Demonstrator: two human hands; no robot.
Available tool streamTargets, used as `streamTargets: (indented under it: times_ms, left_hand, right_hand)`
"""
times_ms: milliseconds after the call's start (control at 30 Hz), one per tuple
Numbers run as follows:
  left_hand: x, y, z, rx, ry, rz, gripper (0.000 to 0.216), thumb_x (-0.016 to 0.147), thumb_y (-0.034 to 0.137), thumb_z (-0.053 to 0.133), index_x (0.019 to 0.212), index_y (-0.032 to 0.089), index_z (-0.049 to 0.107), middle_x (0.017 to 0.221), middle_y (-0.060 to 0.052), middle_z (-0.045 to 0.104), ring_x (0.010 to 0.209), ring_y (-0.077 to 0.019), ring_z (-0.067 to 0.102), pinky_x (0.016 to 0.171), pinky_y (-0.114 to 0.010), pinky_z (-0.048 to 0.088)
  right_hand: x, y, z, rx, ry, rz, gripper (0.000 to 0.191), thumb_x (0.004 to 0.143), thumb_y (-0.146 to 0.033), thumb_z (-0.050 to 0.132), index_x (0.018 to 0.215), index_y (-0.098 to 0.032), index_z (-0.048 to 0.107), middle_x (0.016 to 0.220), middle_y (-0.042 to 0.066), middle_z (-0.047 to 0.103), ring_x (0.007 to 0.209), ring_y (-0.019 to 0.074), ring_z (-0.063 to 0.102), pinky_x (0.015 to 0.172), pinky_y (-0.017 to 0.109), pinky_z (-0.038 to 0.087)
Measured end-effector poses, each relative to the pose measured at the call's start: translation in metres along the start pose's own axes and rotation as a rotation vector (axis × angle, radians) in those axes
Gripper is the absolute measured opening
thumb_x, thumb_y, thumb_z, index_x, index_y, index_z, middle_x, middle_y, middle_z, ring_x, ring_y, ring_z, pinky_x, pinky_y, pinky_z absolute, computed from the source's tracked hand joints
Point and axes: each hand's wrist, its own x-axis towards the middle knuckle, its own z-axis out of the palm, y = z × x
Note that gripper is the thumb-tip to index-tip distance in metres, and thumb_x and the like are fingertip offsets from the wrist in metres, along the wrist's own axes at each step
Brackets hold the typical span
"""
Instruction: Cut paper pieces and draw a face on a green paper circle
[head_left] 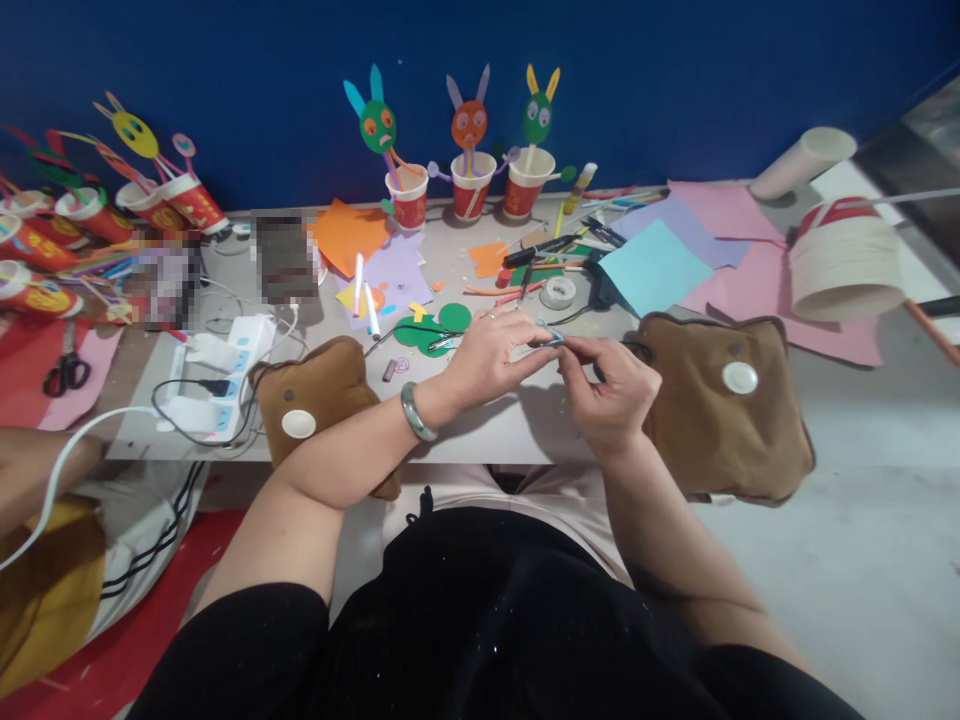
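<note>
My left hand (491,355) and my right hand (607,385) meet over the middle of the grey table (487,430). Both pinch a small pale blue strip (551,338) between their fingertips. A grey-green bangle (416,412) sits on my left wrist. My left forearm rests on a brown pouch (315,400) with a white round cap. A larger brown pouch (724,410) lies just right of my right hand. Green paper circles (431,330) lie just beyond my left hand.
Three red paper cups with rabbit-eared paper heads (469,185) stand at the back. More such cups (90,220) lie at the left. Coloured paper sheets (656,265), tape (559,292), pens, a power strip (221,375), scissors (66,372). Another person's arm (30,470) is at the left.
</note>
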Motion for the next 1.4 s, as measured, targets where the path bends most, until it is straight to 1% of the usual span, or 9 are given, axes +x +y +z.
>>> streamTargets:
  times_ms: [233, 500, 667, 833, 933, 1033, 1167, 1267, 1400]
  left_hand:
    - [0.002, 0.002, 0.002, -0.240, 0.087, -0.021, 0.050, 0.105, 0.064, 0.062, 0.088, 0.022, 0.081, 0.091, -0.006, 0.079, 0.090, -0.0187, 0.072, 0.088, -0.035, 0.052]
    - [0.002, 0.000, 0.004, -0.373, 0.148, -0.108, 0.040, 0.094, 0.061, 0.080, 0.086, 0.022, 0.082, 0.089, -0.004, 0.079, 0.085, -0.0171, 0.072, 0.086, -0.034, 0.056]
    - [0.002, 0.002, 0.003, -0.385, 0.173, -0.095, 0.036, 0.094, 0.057, 0.081, 0.084, 0.023, 0.079, 0.087, -0.003, 0.079, 0.084, -0.0162, 0.071, 0.085, -0.033, 0.055]
    - [0.006, -0.001, -0.004, -0.374, 0.198, -0.132, 0.034, 0.101, 0.054, 0.073, 0.091, 0.022, 0.078, 0.090, -0.004, 0.079, 0.089, -0.0160, 0.071, 0.079, -0.031, 0.053]
    - [0.008, -0.004, -0.009, -0.354, 0.096, -0.124, 0.031, 0.099, 0.053, 0.076, 0.099, 0.022, 0.080, 0.105, -0.007, 0.081, 0.104, -0.0191, 0.073, 0.091, -0.034, 0.055]
    - [0.009, -0.004, -0.010, -0.335, -0.026, -0.097, 0.027, 0.093, 0.049, 0.084, 0.094, 0.022, 0.080, 0.108, -0.008, 0.081, 0.107, -0.0214, 0.073, 0.103, -0.040, 0.054]
    - [0.008, -0.002, -0.009, -0.306, -0.083, -0.118, 0.018, 0.096, 0.036, 0.080, 0.086, 0.022, 0.075, 0.104, -0.007, 0.080, 0.105, -0.0208, 0.072, 0.105, -0.041, 0.053]
    - [0.008, 0.000, -0.009, -0.299, -0.092, -0.133, 0.015, 0.097, 0.027, 0.075, 0.084, 0.022, 0.071, 0.106, -0.007, 0.079, 0.106, -0.0208, 0.071, 0.105, -0.040, 0.053]
    - [0.009, -0.001, -0.010, -0.350, -0.103, -0.191, 0.023, 0.104, 0.034, 0.065, 0.085, 0.021, 0.070, 0.103, -0.008, 0.079, 0.104, -0.0200, 0.071, 0.099, -0.037, 0.055]
  right_hand:
    - [-0.002, 0.006, 0.005, -0.113, 0.031, -0.222, 0.016, 0.102, -0.018, 0.066, 0.111, -0.025, 0.077, 0.093, 0.007, 0.084, 0.081, 0.0235, 0.079, 0.075, 0.038, 0.058]
    - [0.000, -0.001, 0.005, -0.113, 0.059, -0.232, 0.014, 0.100, -0.016, 0.067, 0.106, -0.026, 0.075, 0.089, 0.005, 0.083, 0.078, 0.0224, 0.078, 0.073, 0.036, 0.057]
    - [0.000, -0.005, 0.003, -0.040, 0.036, -0.107, 0.009, 0.099, -0.020, 0.069, 0.094, -0.025, 0.075, 0.086, 0.005, 0.082, 0.077, 0.0222, 0.078, 0.073, 0.036, 0.058]
    - [0.000, -0.007, -0.002, 0.072, -0.060, 0.112, 0.008, 0.095, -0.026, 0.073, 0.090, -0.024, 0.078, 0.075, 0.002, 0.079, 0.063, 0.0190, 0.072, 0.067, 0.034, 0.059]
    - [0.002, -0.010, -0.005, 0.138, -0.131, 0.233, 0.010, 0.093, -0.030, 0.074, 0.086, -0.024, 0.078, 0.069, 0.001, 0.075, 0.059, 0.0180, 0.069, 0.065, 0.034, 0.058]
    - [0.004, -0.013, -0.007, 0.176, -0.175, 0.293, 0.012, 0.091, -0.032, 0.076, 0.081, -0.024, 0.077, 0.067, 0.000, 0.074, 0.059, 0.0181, 0.068, 0.065, 0.034, 0.058]
    - [0.006, -0.016, -0.008, 0.220, -0.203, 0.348, 0.018, 0.090, -0.037, 0.077, 0.079, -0.024, 0.075, 0.066, 0.001, 0.074, 0.057, 0.0172, 0.065, 0.061, 0.032, 0.054]
    - [0.007, -0.015, -0.009, 0.253, -0.238, 0.369, 0.027, 0.090, -0.043, 0.079, 0.074, -0.024, 0.071, 0.059, 0.000, 0.068, 0.054, 0.0157, 0.060, 0.057, 0.030, 0.050]
    - [0.006, -0.012, -0.010, 0.335, -0.256, 0.426, 0.031, 0.089, -0.048, 0.082, 0.075, -0.023, 0.069, 0.058, -0.001, 0.065, 0.051, 0.0143, 0.056, 0.053, 0.029, 0.046]
